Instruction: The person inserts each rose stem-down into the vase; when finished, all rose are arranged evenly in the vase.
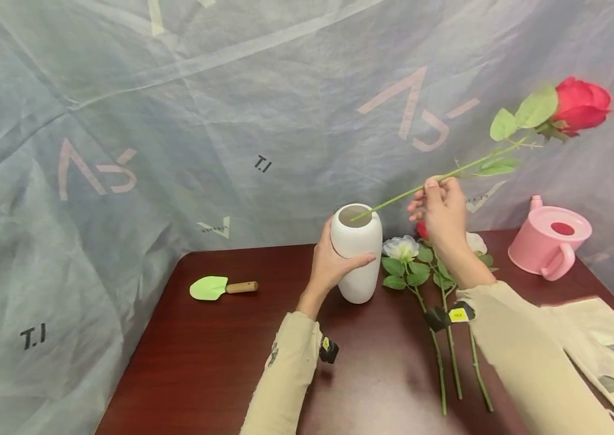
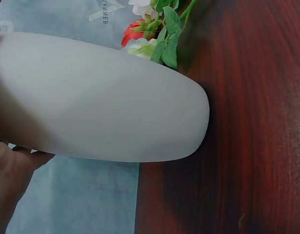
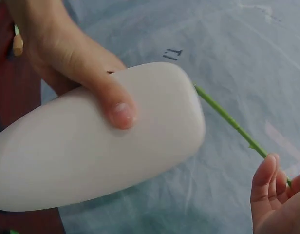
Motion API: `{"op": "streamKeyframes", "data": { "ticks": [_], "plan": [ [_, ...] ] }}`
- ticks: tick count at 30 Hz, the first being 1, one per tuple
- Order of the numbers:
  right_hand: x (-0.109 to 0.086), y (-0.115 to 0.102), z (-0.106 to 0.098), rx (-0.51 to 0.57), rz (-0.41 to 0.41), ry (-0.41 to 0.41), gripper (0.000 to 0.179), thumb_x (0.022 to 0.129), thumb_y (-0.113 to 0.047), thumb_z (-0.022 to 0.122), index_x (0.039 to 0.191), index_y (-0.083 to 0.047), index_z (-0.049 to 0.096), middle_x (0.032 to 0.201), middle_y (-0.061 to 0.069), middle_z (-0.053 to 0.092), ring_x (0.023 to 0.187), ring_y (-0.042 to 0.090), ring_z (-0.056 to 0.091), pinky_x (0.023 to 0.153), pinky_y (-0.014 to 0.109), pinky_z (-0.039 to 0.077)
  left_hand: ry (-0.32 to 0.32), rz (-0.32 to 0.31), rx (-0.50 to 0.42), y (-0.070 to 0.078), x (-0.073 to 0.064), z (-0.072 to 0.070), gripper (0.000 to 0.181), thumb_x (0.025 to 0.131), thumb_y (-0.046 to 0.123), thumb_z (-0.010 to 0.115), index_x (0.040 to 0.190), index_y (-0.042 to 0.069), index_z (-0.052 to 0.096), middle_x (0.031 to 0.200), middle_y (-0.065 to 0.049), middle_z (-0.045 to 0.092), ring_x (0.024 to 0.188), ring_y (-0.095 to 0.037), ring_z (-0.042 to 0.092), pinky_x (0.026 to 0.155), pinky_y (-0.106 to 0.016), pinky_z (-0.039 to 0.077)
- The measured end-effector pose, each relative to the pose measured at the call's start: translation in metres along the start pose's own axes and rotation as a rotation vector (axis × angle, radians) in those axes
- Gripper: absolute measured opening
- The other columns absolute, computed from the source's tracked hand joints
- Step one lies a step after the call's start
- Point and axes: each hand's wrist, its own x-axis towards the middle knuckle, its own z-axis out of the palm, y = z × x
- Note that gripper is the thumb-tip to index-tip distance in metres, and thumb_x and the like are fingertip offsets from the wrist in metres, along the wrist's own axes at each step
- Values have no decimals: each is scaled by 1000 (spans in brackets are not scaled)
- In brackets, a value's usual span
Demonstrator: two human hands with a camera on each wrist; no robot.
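Observation:
A white vase [image 1: 360, 266] stands upright on the table, its round mouth facing up. My left hand [image 1: 331, 260] grips it around the upper side, with the thumb across the front, as the right wrist view also shows. Between thumb and fingers, my right hand [image 1: 444, 208] pinches the green stem of a red rose [image 1: 581, 106]. The stem slants down to the left, and its lower end is at the vase's mouth; how deep it reaches I cannot tell. In the left wrist view the vase [image 2: 106, 102] fills much of the frame.
Right of the vase lie several more flowers, among them a white rose [image 1: 401, 248], stems toward the front. A pink watering can [image 1: 543, 241] stands at the back right, with beige gloves [image 1: 605, 338] before it. A small green trowel [image 1: 210, 288] lies on the left. Grey cloth [image 1: 176, 151] hangs behind.

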Motion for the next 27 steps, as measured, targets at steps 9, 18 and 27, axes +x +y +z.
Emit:
{"op": "streamKeyframes", "data": {
  "ticks": [9,18,27],
  "plan": [
    [-4,12,8,-367,-64,-111,24,101,-26,35,106,-4,42,85,9,54,60,12,58,52,26,52,7,-11,17,0,-2,4,98,59,33,88,139,38,32,118,9,55,95,-10,58,74,-32,50],
    [-2,14,13,-396,-103,-110,19,101,-25,37,99,-7,44,80,6,54,55,15,55,48,23,48,-2,-5,36,3,-1,5,98,60,34,87,140,37,30,118,9,55,95,-10,57,74,-31,50],
    [-6,13,24,-542,-98,-215,25,100,-24,41,103,0,49,88,11,56,65,18,55,53,25,46,-25,8,-8,2,-1,6,97,62,32,87,141,36,30,118,5,55,95,-14,58,73,-35,51]
  ]
}}
